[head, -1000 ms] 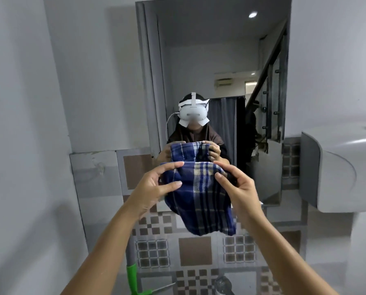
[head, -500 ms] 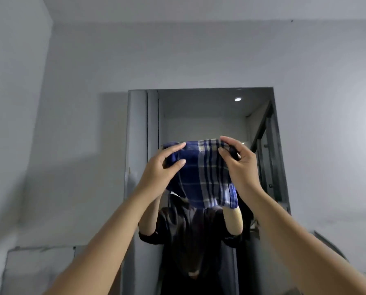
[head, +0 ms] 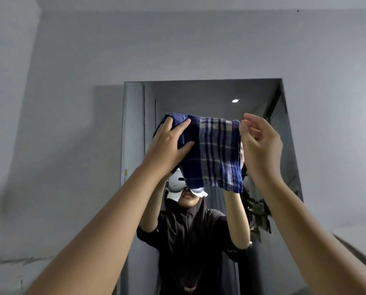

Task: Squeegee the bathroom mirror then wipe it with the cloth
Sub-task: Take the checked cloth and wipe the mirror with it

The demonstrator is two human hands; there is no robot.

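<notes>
The blue plaid cloth [head: 216, 152] is spread against the upper part of the bathroom mirror [head: 199, 96]. My left hand [head: 169, 145] lies over the cloth's left side, fingers spread on it and wrapped round its top edge. My right hand [head: 260, 143] pinches the cloth's upper right corner between thumb and fingertips. The cloth hangs down flat between both hands. The mirror shows a person with both arms raised behind the cloth. No squeegee is in view.
A plain grey wall [head: 71, 124] surrounds the tall mirror on the left, top and right. A curved grey edge of a wall-mounted dispenser [head: 365, 258] shows at the lower right, beside my right forearm.
The view tilted up from the tiles and dispenser to the top of the mirror. Both hands raised the cloth, and my left hand shifted from pinching its edge to lying over it.
</notes>
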